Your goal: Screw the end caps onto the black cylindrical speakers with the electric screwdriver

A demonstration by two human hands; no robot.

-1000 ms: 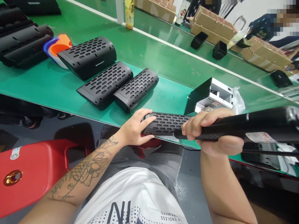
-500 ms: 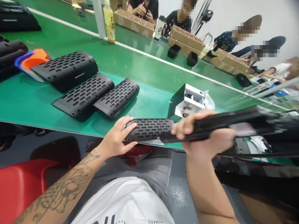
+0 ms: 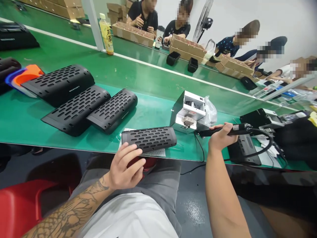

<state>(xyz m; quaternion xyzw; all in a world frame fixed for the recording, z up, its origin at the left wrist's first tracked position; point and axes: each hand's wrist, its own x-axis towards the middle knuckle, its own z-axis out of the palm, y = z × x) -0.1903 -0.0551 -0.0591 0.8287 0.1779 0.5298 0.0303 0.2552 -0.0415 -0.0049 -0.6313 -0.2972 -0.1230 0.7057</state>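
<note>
Speaker shell (image 3: 149,139) lies at the table's (image 3: 153,82) near edge. Left hand (image 3: 125,167), fingers loosely apart, seems just off it. Right hand (image 3: 221,135) is wrapped around an electric screwdriver (image 3: 224,131).

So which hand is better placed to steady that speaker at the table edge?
Left, probably. The left hand lies right beside the perforated black speaker, while the right hand is occupied, gripping the electric screwdriver.

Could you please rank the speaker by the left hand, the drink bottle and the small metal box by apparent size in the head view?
1. speaker
2. small metal box
3. drink bottle, though it stands farther from the camera, so it is unsure.
</note>
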